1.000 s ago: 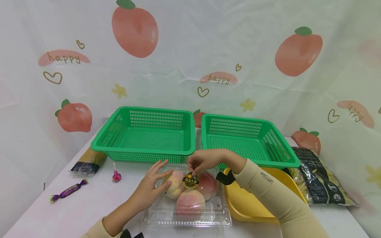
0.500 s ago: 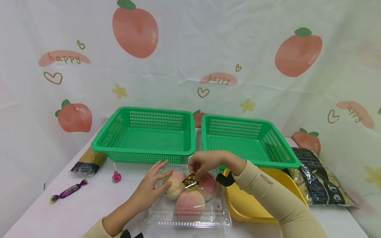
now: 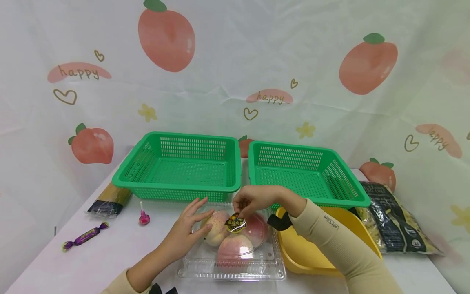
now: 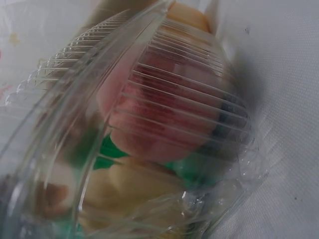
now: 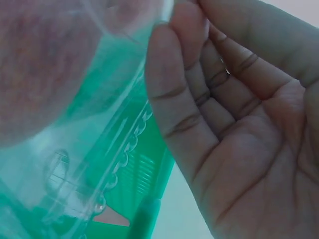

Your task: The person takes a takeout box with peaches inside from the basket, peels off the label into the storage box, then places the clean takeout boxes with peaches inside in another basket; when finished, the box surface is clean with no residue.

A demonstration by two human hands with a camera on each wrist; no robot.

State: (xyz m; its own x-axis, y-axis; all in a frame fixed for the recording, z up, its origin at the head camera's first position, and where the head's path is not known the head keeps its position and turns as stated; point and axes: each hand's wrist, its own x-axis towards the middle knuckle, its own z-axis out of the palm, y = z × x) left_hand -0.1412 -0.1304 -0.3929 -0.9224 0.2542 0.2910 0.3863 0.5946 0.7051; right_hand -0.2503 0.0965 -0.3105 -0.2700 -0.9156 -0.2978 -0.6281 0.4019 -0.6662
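A clear plastic clamshell box [image 3: 231, 276] lies on the white table, with three peaches [image 3: 235, 250] inside. On its lid is a round black-and-gold sticker [image 3: 235, 225]. My right hand [image 3: 255, 200] reaches over the box, thumb and finger pinching the sticker's upper edge. In the right wrist view the curled fingers [image 5: 167, 59] meet beside the clear plastic. My left hand [image 3: 185, 230] rests along the lid's left side, fingers spread and fairly straight. The left wrist view shows a peach [image 4: 159, 109] through the ribbed box wall; the left hand is hidden there.
Two green plastic baskets [image 3: 176, 187] [image 3: 312, 200] stand behind the box. A yellow tray [image 3: 304, 249] sits right beside it, partly under the right arm. Further right lies a black-printed food bag [image 3: 396, 220]. To the left are a lollipop [image 3: 144, 217], a purple-wrapped candy [image 3: 86, 236] and another package [image 3: 110, 200].
My right fingers have shifted slightly right and down at the sticker's upper edge. The sticker tilted and wrinkled half a second ago and looks rounder now. The left hand stays put.
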